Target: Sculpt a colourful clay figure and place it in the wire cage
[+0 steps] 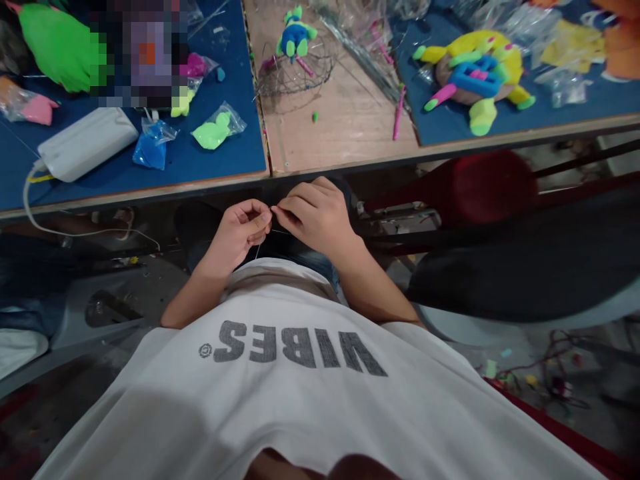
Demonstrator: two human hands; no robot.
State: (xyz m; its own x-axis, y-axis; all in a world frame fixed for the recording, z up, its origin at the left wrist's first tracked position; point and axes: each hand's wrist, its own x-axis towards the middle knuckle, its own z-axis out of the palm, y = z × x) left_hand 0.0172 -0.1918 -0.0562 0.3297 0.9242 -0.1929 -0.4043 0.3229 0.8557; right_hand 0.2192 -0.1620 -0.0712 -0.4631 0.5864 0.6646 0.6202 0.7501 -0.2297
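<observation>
White short-sleeved T-shirt with dark "VIBES" lettering, upside down to the viewer, fills the foreground, its lower part cut off by the frame. Beyond its hem, over the lap, the wearer's left hand and right hand meet, thumbs and fingertips pinched together on a thin, pale strand. One length drops below the left hand toward the shirt; another short stretch shows between the hands. Fingers hide the strand at the pinch, and whether it is thread or wire is too fine to tell.

Both hands work just short of the near edge of a bench with a bare wooden middle and blue panels on either side. On the wood, beyond the hands, a small blue-and-green modelled figure sits at a round, dark wire frame; a slim magenta stick lies to the right. Farther right rests a large yellow, brown and blue creature-shaped model, near crumpled clear plastic wrapping that the top edge crops. At left lie a white rectangular power unit with a cable and a light-green lump in a clear bag; coarse pixels mask whatever stands behind them. Black chair backrest at right runs out of frame.
</observation>
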